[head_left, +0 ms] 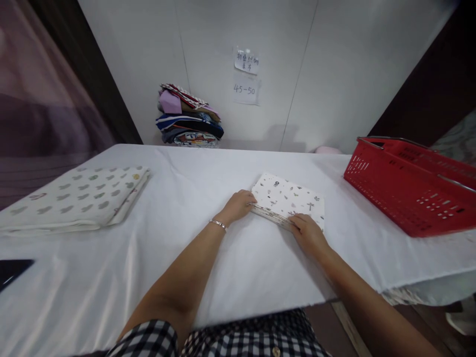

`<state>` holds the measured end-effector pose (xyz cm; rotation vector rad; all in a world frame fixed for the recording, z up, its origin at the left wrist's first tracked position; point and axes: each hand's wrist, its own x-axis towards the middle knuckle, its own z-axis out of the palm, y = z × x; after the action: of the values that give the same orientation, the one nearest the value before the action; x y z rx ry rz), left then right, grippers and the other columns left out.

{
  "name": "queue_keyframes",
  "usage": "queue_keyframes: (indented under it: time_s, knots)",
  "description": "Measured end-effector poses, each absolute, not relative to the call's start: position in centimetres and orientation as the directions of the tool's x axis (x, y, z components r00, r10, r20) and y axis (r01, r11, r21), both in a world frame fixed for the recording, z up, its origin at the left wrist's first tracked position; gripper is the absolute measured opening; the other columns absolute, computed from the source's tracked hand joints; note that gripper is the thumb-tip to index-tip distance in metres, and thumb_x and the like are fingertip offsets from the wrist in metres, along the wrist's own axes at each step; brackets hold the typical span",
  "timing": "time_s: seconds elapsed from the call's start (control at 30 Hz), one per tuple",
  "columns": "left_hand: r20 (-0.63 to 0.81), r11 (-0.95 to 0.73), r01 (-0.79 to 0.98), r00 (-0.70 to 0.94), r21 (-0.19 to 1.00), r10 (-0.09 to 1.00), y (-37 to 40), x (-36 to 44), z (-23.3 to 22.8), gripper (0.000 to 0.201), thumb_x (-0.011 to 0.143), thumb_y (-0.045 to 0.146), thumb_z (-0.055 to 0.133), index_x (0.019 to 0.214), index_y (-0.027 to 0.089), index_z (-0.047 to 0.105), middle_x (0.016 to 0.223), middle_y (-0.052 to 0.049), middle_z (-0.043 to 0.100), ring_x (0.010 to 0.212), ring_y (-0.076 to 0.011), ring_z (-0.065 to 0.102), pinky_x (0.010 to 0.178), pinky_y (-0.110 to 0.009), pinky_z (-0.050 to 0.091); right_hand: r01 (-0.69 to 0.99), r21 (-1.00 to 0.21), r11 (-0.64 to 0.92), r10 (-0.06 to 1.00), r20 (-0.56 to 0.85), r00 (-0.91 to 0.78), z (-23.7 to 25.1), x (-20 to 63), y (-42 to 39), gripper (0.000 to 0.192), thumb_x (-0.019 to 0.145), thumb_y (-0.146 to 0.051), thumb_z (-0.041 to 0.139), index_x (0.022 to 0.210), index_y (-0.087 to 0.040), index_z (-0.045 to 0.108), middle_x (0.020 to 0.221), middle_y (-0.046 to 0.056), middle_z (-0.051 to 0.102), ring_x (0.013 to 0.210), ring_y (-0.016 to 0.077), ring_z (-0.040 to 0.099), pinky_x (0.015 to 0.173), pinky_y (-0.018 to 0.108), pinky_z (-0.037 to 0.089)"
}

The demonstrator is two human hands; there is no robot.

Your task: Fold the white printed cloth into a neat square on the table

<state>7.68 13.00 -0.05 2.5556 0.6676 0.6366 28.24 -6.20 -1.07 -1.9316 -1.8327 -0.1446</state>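
On the big table (238, 277), which has a white cloth over it, most of the folding work looks done. The biggest thing beside it is a red basket (412, 191) at the right end, and I cannot see anything inside it from here. On the left lies a large folded cloth with grey shapes (74, 198), flat and neat, well apart from the hands. At the back, against the wall, sits a pile of folded clothes (189, 121) in many colours. Two paper notes (246, 74) hang on the wall above the pile.

In the middle of the table, a bit to the right, lies the small folded cloth (288, 201). It is white with little pictures on it. It is already a tidy small square with several layers at its near edge. I think only the last bit is left, like pressing it flat or putting it with the others.

Both arms reach forward over the table. The left hand (238, 204) is curled on the near left corner of the cloth, pinching the edge. The right hand (308, 233) lies on the near right corner with its fingers closed down on the cloth. A thin bracelet (218, 224) is on the left wrist.
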Motion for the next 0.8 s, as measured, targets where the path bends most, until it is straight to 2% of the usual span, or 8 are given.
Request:
queue_keyframes:
  time_s: [0.17,0.4,0.57,0.7,0.8]
  knots:
    - [0.355,-0.843,0.344,0.792,0.414,0.497,12.2,8.2,0.2,0.018,0.079,0.025,0.057,0.093,0.027,0.068,0.105,-0.002,0.062,0.105,-0.0203,0.051,0.096,-0.038,0.035,0.972,-0.232,0.035,0.926,0.372,0.055,-0.3,27.3,-4.3,0.029,0.089,-0.026,0.039,0.103,-0.019,0.064,0.103,0.007,0.063,0.096,0.0214,0.053,0.084,0.033,0.043]
    - [0.311,-0.829,0.366,0.801,0.422,0.512,12.4,8.3,-0.2,0.016,0.081,0.026,0.056,0.091,0.028,0.068,0.101,-0.001,0.065,0.103,-0.0196,0.053,0.097,-0.039,0.032,0.987,-0.150,0.050,0.943,0.332,0.003,0.0,25.7,-2.0,0.025,0.090,-0.024,0.041,0.095,-0.019,0.065,0.090,0.007,0.062,0.086,0.0188,0.053,0.077,0.029,0.041]
    - [0.329,-0.843,0.325,0.813,0.429,0.481,13.0,8.1,-0.5,0.018,0.084,0.027,0.052,0.093,0.028,0.067,0.101,-0.001,0.065,0.105,-0.0189,0.053,0.096,-0.037,0.035,0.992,-0.127,0.027,0.926,0.376,0.023,-0.6,25.2,-2.2,0.027,0.091,-0.023,0.039,0.097,-0.018,0.065,0.092,0.009,0.062,0.085,0.0202,0.052,0.077,0.032,0.041]
    - [0.328,-0.846,0.292,0.826,0.446,0.458,13.5,8.0,-0.9,0.020,0.084,0.027,0.049,0.095,0.027,0.067,0.103,-0.002,0.066,0.105,-0.0192,0.053,0.095,-0.037,0.038,0.984,-0.165,0.066,0.919,0.394,0.004,-0.5,24.8,-3.6,0.028,0.089,-0.021,0.041,0.106,-0.017,0.062,0.101,0.010,0.062,0.093,0.0218,0.053,0.083,0.036,0.042]
    - [0.372,-0.862,0.258,0.820,0.437,0.434,13.7,7.9,-1.1,0.022,0.084,0.027,0.048,0.093,0.027,0.067,0.102,-0.002,0.066,0.102,-0.0197,0.054,0.092,-0.036,0.041,0.963,-0.249,0.106,0.874,0.485,0.029,-0.5,25.8,-5.9,0.028,0.088,-0.019,0.041,0.107,-0.020,0.062,0.109,0.009,0.062,0.102,0.0211,0.053,0.090,0.038,0.041]
